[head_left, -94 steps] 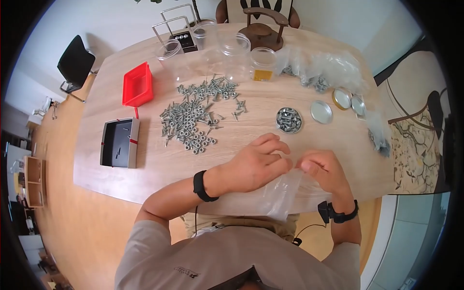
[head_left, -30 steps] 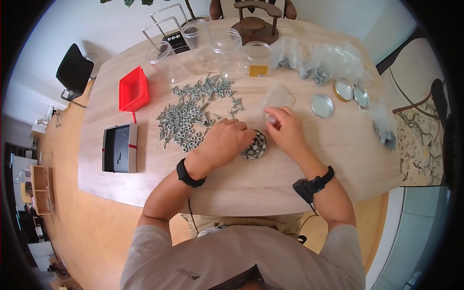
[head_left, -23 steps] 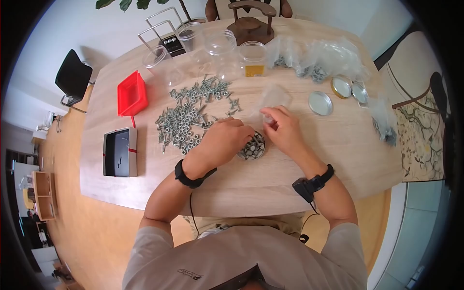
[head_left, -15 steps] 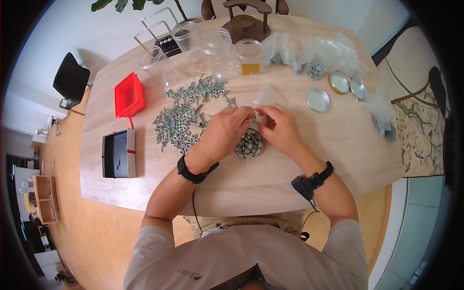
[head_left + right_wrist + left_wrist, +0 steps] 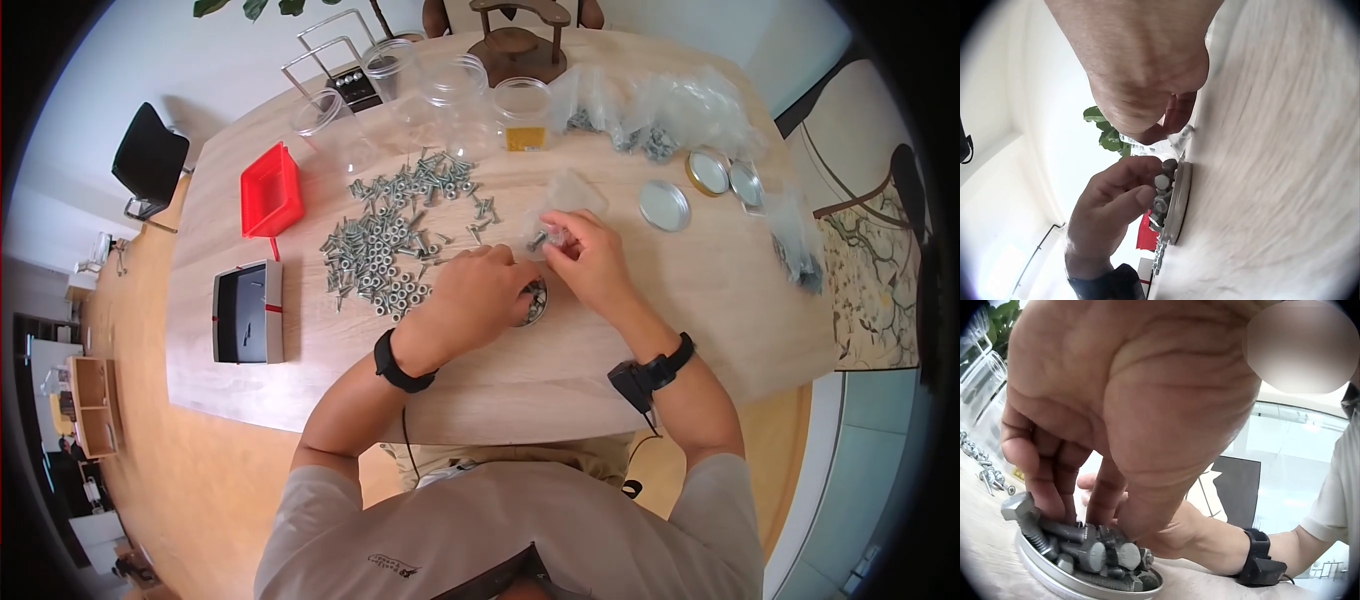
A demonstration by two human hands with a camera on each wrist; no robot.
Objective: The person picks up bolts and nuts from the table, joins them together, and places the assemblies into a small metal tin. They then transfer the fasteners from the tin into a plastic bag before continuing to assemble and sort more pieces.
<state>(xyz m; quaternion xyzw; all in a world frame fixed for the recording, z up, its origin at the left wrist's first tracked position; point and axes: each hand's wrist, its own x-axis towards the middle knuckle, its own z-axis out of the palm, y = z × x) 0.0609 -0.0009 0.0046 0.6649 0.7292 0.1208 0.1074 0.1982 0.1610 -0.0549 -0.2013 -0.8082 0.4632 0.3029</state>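
My left hand [image 5: 475,298] reaches down over a shallow round metal tin [image 5: 1047,574] heaped with grey hex bolts [image 5: 1090,555]. In the left wrist view its fingers dip in among the bolts, with their tips partly hidden; I cannot tell whether they pinch one. Just beyond the tin, my right hand [image 5: 592,252] pinches a clear plastic bag [image 5: 574,192] by its mouth. The bag lies out flat away from me, and a bolt [image 5: 538,240] shows at its near end beside the right fingers.
Loose screws and nuts [image 5: 375,250] spread to the left. Beyond them stand clear jars [image 5: 520,105]. A red bin [image 5: 272,195] and a grey box [image 5: 248,315] sit at far left. Round metal lids [image 5: 665,205] and filled bags [image 5: 690,115] lie to the right.
The tin and hands have come together mid-table, and the bag is now laid forward. Half a second ago both hands met at the bag's mouth; since then the left hand has returned over the tin.
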